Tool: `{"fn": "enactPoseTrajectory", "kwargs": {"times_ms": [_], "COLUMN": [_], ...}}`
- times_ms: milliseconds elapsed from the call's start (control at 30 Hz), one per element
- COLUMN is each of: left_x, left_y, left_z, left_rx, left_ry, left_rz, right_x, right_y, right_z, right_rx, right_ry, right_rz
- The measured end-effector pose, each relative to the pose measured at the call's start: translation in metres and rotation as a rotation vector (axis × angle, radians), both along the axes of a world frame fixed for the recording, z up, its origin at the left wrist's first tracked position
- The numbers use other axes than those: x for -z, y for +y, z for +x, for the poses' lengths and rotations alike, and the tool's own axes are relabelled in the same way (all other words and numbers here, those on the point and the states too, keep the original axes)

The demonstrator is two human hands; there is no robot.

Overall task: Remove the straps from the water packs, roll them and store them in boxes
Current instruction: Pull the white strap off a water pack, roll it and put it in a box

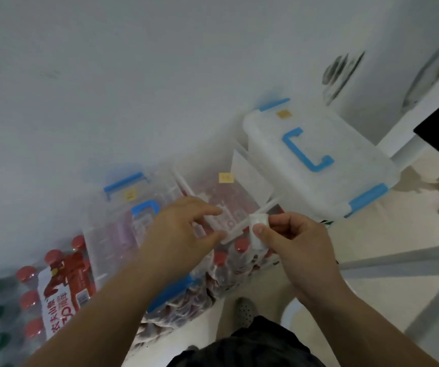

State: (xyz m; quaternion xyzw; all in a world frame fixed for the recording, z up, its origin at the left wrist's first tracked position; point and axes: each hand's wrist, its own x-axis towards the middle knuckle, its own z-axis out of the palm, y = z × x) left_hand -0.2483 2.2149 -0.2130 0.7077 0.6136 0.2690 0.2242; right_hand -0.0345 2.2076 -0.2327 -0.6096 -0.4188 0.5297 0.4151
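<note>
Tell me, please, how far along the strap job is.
Done: one strap looks detached. In hand: the right hand pinches its rolled end, the left hand holds the loose length. Left: finish rolling and store it; the box beside is lidded.

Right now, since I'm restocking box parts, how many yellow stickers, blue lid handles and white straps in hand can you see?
Yellow stickers: 3
Blue lid handles: 2
White strap, pinched by left hand and right hand: 1
Total: 6
</note>
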Motion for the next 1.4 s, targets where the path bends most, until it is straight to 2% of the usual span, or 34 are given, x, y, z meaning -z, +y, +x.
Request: {"fn": "enactPoseTrajectory", "kwargs": {"times_ms": [133,233,500,733,967,1400], "left_x": [0.009,0.011,0.006,0.003,0.005,0.017], "left_y": [0.018,0.023,0.021,0.024,0.026,0.031], "left_z": [0.017,0.027,0.034,0.038,0.037,0.018], "left_rx": [0.114,0.107,0.140,0.182,0.197,0.208], "left_ry": [0.197,0.304,0.401,0.564,0.592,0.543], "left_rz": [0.034,0.001,0.003,-0.036,-0.055,0.136], "right_x": [0.015,0.024,0.035,0.039,0.049,0.053], "right_y": [0.007,0.009,0.015,0.021,0.028,0.035], "right_z": [0.009,0.008,0.008,0.010,0.002,-0.005], "right_rx": [0.019,0.009,-0.030,-0.044,-0.094,-0.096], "right_ry": [0.035,0.069,0.119,0.125,0.201,0.328], "right_rz": [-0.046,-0.061,-0.045,-0.041,-0.066,-0.052]}}
